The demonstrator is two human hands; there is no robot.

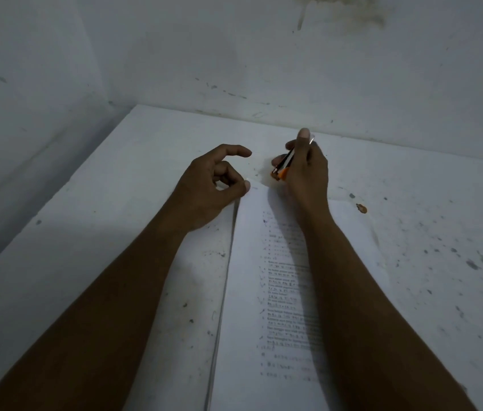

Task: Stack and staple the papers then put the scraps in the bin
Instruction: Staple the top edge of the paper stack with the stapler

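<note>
The stack of white printed papers (264,292) lies long axis six-to-twelve on the speckled white table (412,232), its far corner pinched by the left hand (210,185), while the right hand (305,167) grips a small orange-and-black stapler (282,169) just at two o'clock of that corner.

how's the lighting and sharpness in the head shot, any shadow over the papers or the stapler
Head view: dim, bluish light, no glare; the right hand and its forearm cast a shadow along the papers, whose print is too soft to read; the orange stapler it grips is small and slightly blurred.
</note>
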